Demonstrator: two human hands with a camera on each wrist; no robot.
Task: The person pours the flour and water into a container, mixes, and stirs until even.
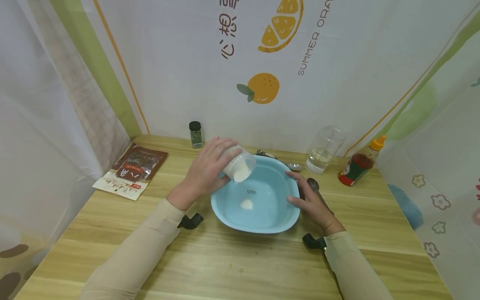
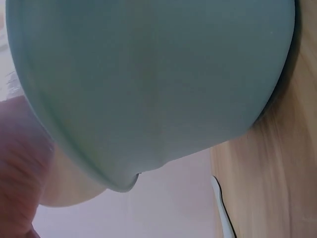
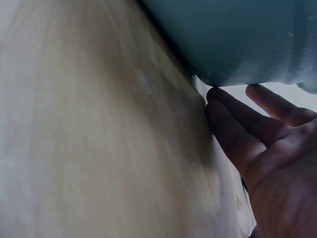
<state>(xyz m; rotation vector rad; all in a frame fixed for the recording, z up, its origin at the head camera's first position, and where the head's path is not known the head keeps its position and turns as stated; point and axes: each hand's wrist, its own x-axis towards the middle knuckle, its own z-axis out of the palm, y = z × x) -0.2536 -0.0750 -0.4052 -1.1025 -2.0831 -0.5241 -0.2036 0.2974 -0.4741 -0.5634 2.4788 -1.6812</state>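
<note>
My left hand (image 1: 210, 166) grips a clear jar (image 1: 231, 155) of white powder (image 1: 241, 171), tipped so its mouth faces down to the right over a light blue basin (image 1: 270, 216). A small heap of white powder (image 1: 246, 204) lies on the basin's floor. At the basin's right side, my right hand (image 1: 313, 206) holds it, thumb over the rim and other fingers outside. The right wrist view shows outstretched fingers (image 3: 233, 129) against the outer wall, low by the tabletop. In the left wrist view, the basin's side (image 2: 158, 89) hides most of the jar.
Along the back stand a green spice bottle (image 1: 195, 135), a glass (image 1: 318, 160) of clear liquid and a red sauce bottle (image 1: 356, 168). A metal spoon (image 1: 294, 167) and dark spoon (image 1: 314, 186) lie close to the basin. Brown packets (image 1: 133, 168) lie left.
</note>
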